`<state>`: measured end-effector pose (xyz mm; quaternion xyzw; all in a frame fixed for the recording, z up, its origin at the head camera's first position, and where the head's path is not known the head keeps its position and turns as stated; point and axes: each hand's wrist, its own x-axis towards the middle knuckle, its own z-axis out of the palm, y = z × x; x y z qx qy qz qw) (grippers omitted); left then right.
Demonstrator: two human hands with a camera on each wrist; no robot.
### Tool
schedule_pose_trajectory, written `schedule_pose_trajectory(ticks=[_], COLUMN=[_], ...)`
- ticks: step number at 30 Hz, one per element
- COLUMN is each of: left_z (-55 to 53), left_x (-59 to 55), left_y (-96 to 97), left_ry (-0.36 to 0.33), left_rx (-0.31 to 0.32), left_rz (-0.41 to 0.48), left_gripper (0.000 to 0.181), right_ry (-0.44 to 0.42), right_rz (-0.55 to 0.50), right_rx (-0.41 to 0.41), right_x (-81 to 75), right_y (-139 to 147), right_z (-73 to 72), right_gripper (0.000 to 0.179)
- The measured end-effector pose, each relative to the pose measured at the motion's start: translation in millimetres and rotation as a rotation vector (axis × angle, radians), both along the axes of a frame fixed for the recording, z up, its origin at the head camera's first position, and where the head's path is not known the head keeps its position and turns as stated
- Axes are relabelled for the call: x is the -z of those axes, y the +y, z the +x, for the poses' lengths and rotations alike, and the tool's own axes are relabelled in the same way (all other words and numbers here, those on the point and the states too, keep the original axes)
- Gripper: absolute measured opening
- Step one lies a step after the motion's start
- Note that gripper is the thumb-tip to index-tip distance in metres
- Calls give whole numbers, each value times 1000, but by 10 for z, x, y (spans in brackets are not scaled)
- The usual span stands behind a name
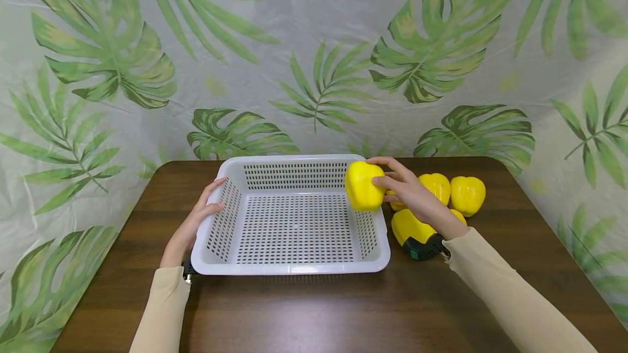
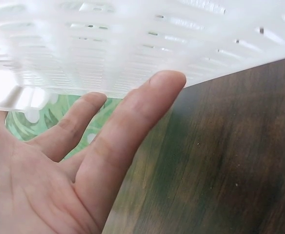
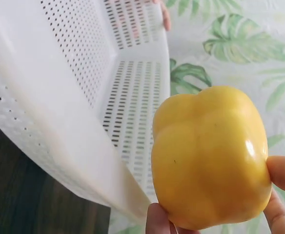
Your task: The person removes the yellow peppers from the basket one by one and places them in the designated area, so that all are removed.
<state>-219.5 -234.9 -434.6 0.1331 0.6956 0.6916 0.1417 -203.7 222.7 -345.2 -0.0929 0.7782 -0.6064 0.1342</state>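
Observation:
A white perforated plastic basket (image 1: pixel 294 269) stands on the table, with nothing on its slotted floor. My left hand (image 1: pixel 190 226) grips its left rim, thumb and fingers reaching over the edge; in the left wrist view, fingers (image 2: pixel 125 129) lie along the outer wall. Over the basket's right rim, my right hand (image 1: pixel 404 189) holds a yellow bell pepper (image 1: pixel 363 187) between thumb and fingertips. The right wrist view shows this glossy, lobed bell pepper (image 3: pixel 208 161) up close beside the rim.
More yellow bell peppers (image 1: pixel 468 196) lie in a group right of the basket, some partly hidden by the right forearm and its wrist device (image 1: pixel 424 248). The dark wooden table (image 1: pixel 314 315) ends at a leaf-patterned cloth (image 1: pixel 324 86) behind.

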Motion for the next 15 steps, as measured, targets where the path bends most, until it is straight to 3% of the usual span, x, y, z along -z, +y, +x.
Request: schedule_pose_trajectory(ticks=[7, 15], left_z=[16, 24], left_x=[-10, -19], left_y=[5, 9], left_ry=[0, -1], left_rx=[-6, -1], left_rz=[12, 19], left_gripper=[60, 60], right_ry=[10, 8], right_rz=[11, 9], right_rx=[39, 71], right_x=[-28, 50], right_y=[189, 387], right_z=[86, 148], right_gripper=[50, 48])
